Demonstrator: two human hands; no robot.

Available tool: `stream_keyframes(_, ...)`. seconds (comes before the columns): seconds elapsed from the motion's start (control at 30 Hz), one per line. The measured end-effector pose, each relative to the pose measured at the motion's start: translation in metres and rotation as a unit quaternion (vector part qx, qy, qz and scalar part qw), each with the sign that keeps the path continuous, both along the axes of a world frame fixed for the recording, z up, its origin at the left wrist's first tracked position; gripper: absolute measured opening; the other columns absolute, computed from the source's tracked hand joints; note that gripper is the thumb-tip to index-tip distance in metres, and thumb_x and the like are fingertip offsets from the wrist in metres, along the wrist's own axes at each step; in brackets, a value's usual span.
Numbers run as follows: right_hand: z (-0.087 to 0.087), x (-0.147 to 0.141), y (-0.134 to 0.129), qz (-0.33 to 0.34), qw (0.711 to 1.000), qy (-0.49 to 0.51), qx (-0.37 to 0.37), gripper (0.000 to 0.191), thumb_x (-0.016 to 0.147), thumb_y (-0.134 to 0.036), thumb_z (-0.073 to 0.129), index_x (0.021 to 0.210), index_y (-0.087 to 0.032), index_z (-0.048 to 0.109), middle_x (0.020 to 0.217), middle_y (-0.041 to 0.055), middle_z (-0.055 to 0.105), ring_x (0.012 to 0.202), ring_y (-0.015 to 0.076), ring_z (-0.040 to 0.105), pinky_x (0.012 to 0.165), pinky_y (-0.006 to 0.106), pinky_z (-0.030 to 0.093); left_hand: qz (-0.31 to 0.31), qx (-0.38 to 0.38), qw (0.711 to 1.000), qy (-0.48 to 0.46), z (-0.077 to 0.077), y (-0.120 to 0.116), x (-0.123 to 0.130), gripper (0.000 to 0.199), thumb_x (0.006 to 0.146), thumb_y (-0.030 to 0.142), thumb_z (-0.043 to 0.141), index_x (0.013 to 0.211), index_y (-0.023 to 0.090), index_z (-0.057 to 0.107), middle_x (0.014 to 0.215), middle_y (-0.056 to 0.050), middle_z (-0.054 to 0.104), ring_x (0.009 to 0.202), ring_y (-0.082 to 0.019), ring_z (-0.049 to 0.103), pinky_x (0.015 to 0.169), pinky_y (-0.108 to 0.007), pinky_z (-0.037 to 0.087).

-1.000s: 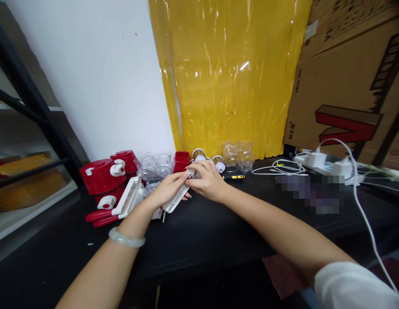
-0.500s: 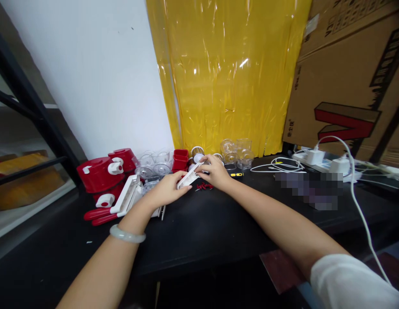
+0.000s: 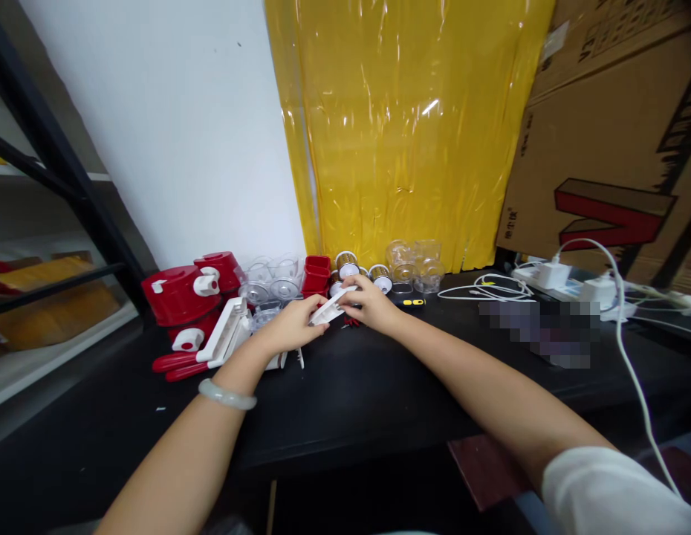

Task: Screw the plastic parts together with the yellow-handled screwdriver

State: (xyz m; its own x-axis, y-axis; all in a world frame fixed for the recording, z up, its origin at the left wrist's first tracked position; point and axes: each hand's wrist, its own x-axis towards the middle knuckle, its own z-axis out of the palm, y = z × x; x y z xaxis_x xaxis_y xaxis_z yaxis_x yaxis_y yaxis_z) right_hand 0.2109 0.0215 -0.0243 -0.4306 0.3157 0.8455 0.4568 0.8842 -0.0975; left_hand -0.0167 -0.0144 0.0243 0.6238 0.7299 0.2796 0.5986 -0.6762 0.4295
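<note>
On my feed, I've drawn the left hand [image 3: 295,322] and right hand [image 3: 374,306] apart along the white plastic part [image 3: 326,312], partly uncovering red pieces [image 3: 352,322]

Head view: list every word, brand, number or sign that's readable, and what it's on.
"V": large red letter, apparently turned sideways, on the cardboard box.
"®": after small characters on that box, too small to read surely.
"EA", possibly: beside a tick box there; blurred.
Dark block lettering, box's right edge: cut off, unreadable.
White part in the hands: no text readable.
</note>
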Motion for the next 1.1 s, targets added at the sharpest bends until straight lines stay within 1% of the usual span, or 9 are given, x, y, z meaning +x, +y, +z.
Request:
stream_keyframes(0.1,0.000,-0.002,-0.002,0.014,1.000,0.008,-0.006,0.007,0.087,-0.018,0.068,0.088,-0.022,0.074,0.109,0.0091,0.056,0.111,0.0241,0.059,0.097,0.043,0.050,0.010,0.019,1.000,0.007,0.005,-0.004,0.000,0.026,0.083,0.032,0.062,0.106,0.021,0.061,0.095,-0.005,0.075,0.086,-0.025,0.070,0.074,-0.032,0.049)
stream_keyframes(0.2,0.001,-0.003,-0.004,0.022,0.999,0.017,-0.015,0.007,0.087,-0.019,0.067,0.088,-0.022,0.073,0.109,0.0087,0.055,0.112,0.0235,0.059,0.097,0.041,0.051,0.016,0.029,0.999,0.009,0.008,-0.006,0.000,0.026,0.085,0.036,0.062,0.106,0.020,0.062,0.092,-0.004,0.074,0.081,-0.023,0.069,0.071,-0.030,0.047)
stream_keyframes(0.43,0.002,-0.006,-0.008,0.030,0.998,0.025,-0.039,0.006,0.086,-0.018,0.068,0.086,-0.022,0.073,0.109,0.0082,0.055,0.112,0.0230,0.058,0.098,0.041,0.051,0.010,0.044,0.998,0.033,0.013,-0.012,0.002,0.027,0.085,0.035,0.061,0.108,0.021,0.065,0.092,-0.003,0.074,0.081,-0.023,0.068,0.069,-0.029,0.045)
stream_keyframes(0.57,0.002,-0.006,-0.009,0.022,0.999,0.017,-0.042,0.007,0.085,-0.016,0.069,0.086,-0.022,0.073,0.111,0.0084,0.054,0.111,0.0229,0.059,0.098,0.042,0.051,0.019,0.057,0.998,0.034,0.013,-0.012,0.002,0.025,0.083,0.033,0.062,0.103,0.021,0.066,0.091,-0.003,0.073,0.079,-0.023,0.067,0.070,-0.030,0.046)
stream_keyframes(0.7,0.001,-0.007,-0.009,0.025,0.999,-0.006,-0.029,0.009,0.084,-0.015,0.069,0.088,-0.022,0.074,0.113,0.0096,0.055,0.114,0.0245,0.060,0.098,0.044,0.051,0.015,0.054,0.998,0.031,0.011,-0.011,0.001,0.025,0.079,0.032,0.064,0.100,0.020,0.066,0.089,-0.004,0.073,0.079,-0.023,0.067,0.070,-0.031,0.047)
stream_keyframes(0.83,0.000,-0.007,-0.010,0.013,1.000,-0.007,0.004,0.008,0.089,-0.019,0.067,0.092,-0.022,0.073,0.116,0.0111,0.056,0.116,0.0243,0.059,0.097,0.043,0.052,0.025,0.056,0.998,0.029,0.011,-0.012,0.002,0.026,0.079,0.033,0.064,0.102,0.020,0.067,0.087,-0.004,0.073,0.077,-0.023,0.067,0.069,-0.031,0.047)
stream_keyframes(1.0,0.002,-0.007,-0.015,-0.047,0.995,-0.021,0.089,0.011,0.094,-0.024,0.062,0.094,-0.022,0.073,0.119,0.0133,0.059,0.119,0.0259,0.056,0.099,0.045,0.050,0.047,0.076,0.996,0.025,0.009,-0.013,0.006,0.024,0.082,0.034,0.062,0.101,0.020,0.066,0.088,-0.005,0.073,0.077,-0.023,0.067,0.070,-0.031,0.046)
stream_keyframes(1.1,0.003,-0.008,-0.020,-0.079,0.991,-0.035,0.102,0.011,0.093,-0.023,0.061,0.093,-0.023,0.072,0.118,0.0125,0.061,0.120,0.0267,0.055,0.099,0.047,0.049,0.069,0.095,0.992,0.040,0.007,-0.014,0.008,0.022,0.083,0.035,0.061,0.099,0.020,0.065,0.088,-0.006,0.073,0.078,-0.024,0.067,0.069,-0.032,0.046)
